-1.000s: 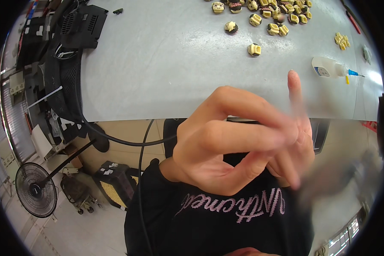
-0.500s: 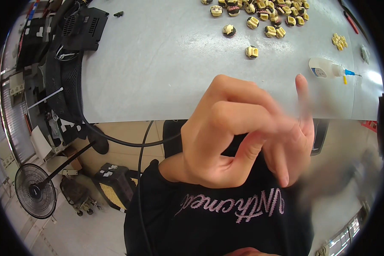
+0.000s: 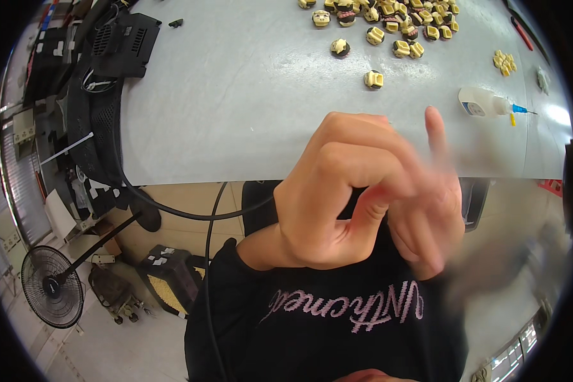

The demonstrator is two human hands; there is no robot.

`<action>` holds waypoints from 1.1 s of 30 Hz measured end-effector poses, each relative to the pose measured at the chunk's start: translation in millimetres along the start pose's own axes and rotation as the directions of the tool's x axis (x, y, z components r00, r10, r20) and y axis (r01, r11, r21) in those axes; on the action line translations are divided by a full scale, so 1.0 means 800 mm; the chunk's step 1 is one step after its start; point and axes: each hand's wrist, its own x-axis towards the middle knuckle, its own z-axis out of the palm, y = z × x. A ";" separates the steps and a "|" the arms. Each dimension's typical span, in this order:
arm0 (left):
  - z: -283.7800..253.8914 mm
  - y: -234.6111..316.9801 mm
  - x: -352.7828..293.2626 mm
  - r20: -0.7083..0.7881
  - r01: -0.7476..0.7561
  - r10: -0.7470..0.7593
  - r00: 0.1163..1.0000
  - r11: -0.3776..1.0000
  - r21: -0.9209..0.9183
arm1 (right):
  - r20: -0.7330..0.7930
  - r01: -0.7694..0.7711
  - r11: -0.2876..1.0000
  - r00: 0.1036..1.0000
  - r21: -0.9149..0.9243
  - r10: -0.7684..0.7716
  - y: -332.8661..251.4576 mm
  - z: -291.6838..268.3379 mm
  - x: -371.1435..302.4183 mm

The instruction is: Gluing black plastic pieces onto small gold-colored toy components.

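My left hand (image 3: 337, 197) is raised in front of the table's near edge, its fingers bent and its thumb curled in toward them in a pinch. Against its fingertips is my right hand (image 3: 426, 219), partly blurred. One right finger stands straight up and another points down, while the rest close in at the meeting point. Anything pinched between the hands is hidden by fingers and blur. Beyond them on the grey table (image 3: 235, 121) lies a single small cream-and-black figure piece (image 3: 374, 79), the nearest of several.
A pile of similar pieces (image 3: 401, 19) lies at the far side. To the right are a small cluster of cream parts (image 3: 505, 62) and a clear needle-tipped bottle (image 3: 484, 102), lying on its side. A black device (image 3: 127, 44) stands far left; a black cable (image 3: 191, 214) hangs below the edge.
Both hands stay together at the fingertips. The raised right finger has shifted slightly left, and the lower right finger has moved a little right. The table things look the same.
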 end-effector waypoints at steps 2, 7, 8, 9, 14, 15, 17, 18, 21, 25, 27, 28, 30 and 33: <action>0.001 0.000 0.000 -0.046 0.027 -0.031 0.998 0.997 -0.075 | -0.004 -0.042 0.999 0.999 0.025 0.042 -0.001 -0.001 0.002; -0.004 -0.001 0.000 0.000 0.023 -0.023 1.000 0.996 -0.086 | 0.122 -0.004 0.997 0.993 0.078 -0.006 0.004 -0.010 0.001; -0.003 -0.003 -0.001 0.000 0.028 -0.028 1.000 0.995 -0.092 | 0.108 0.034 0.999 0.993 0.029 -0.037 0.005 -0.010 0.000; -0.002 -0.003 -0.001 0.000 0.033 -0.033 0.999 0.995 -0.099 | 0.095 0.071 0.997 0.993 -0.021 -0.069 0.005 -0.010 -0.001; -0.015 0.001 0.008 0.199 -0.010 -0.006 0.980 0.997 0.082 | 0.072 0.066 0.998 0.995 -0.023 -0.064 0.004 -0.006 -0.002; -0.015 0.000 0.007 0.181 -0.019 0.005 0.983 0.997 0.073 | 0.075 0.070 0.997 0.995 -0.032 -0.067 0.005 -0.006 -0.002; -0.013 -0.003 0.005 0.145 -0.036 0.027 0.989 0.998 0.055 | 0.082 0.077 0.996 0.994 -0.049 -0.073 0.004 -0.008 -0.001; -0.012 -0.004 0.003 0.144 -0.036 0.028 0.989 0.998 0.055 | 0.083 0.077 0.996 0.994 -0.050 -0.073 0.004 -0.008 -0.001; -0.011 -0.005 0.000 0.128 -0.063 0.050 0.990 0.993 0.095 | 0.034 0.082 0.992 0.996 -0.094 -0.079 0.004 -0.008 -0.003; -0.009 -0.008 -0.004 0.119 -0.059 0.049 0.992 0.995 0.078 | 0.101 0.074 0.997 0.992 -0.024 -0.072 0.003 -0.011 -0.001; -0.010 0.000 0.000 0.088 -0.027 0.020 0.996 0.996 0.082 | 0.100 0.070 0.997 0.993 -0.025 -0.067 -0.002 -0.007 0.000; -0.011 0.006 0.004 0.058 0.005 -0.010 0.998 0.996 0.085 | 0.097 0.067 0.997 0.993 -0.026 -0.064 -0.006 -0.005 0.000; -0.019 0.013 0.006 0.028 0.039 -0.041 0.999 0.996 0.085 | 0.093 0.064 0.998 0.994 -0.027 -0.061 -0.006 -0.008 -0.001; -0.038 0.022 0.011 0.239 -0.203 0.076 0.968 0.797 0.569 | 0.171 0.161 0.976 0.976 -0.145 -0.136 -0.003 -0.015 -0.003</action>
